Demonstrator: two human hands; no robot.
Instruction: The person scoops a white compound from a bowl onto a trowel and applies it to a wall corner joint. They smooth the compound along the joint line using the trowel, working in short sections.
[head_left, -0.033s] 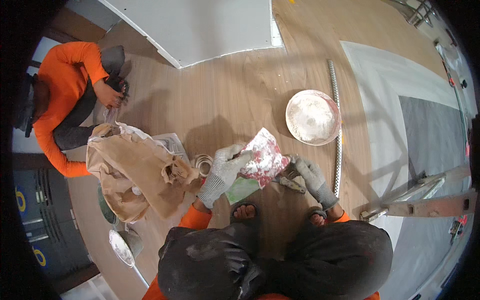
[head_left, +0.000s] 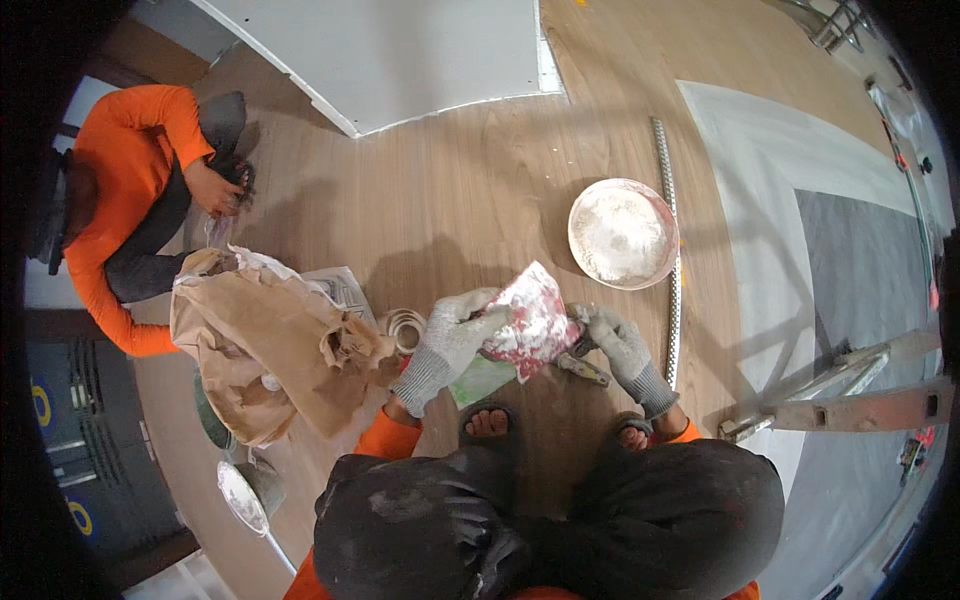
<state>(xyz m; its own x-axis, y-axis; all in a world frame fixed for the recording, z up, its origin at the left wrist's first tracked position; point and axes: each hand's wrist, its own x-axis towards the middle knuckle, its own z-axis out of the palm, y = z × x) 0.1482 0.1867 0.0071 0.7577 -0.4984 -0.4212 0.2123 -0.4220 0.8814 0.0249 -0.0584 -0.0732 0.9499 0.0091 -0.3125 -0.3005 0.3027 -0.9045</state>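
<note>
My gloved left hand (head_left: 460, 330) is closed on the left edge of a flat red piece (head_left: 532, 320) smeared with white powder or paste. It is held tilted above the floor. My gloved right hand (head_left: 612, 338) is at the piece's right corner, with its fingers curled. I cannot make out what they grip. Just below that hand is a tool with a worn, pale handle (head_left: 584, 370); its other end is partly hidden. A round tub of white powder (head_left: 622, 234) stands on the floor beyond my right hand.
Left of me is a large torn brown paper sack (head_left: 275, 340), with a roll of tape (head_left: 404, 328) beside it. A person in orange (head_left: 135, 160) crouches behind the sack. A perforated metal strip (head_left: 668, 200) lies right of the tub. A ladder (head_left: 860, 410) is at right.
The red piece has dipped slightly toward me and tilted. My right hand has moved a little left and up, closer to its corner.
</note>
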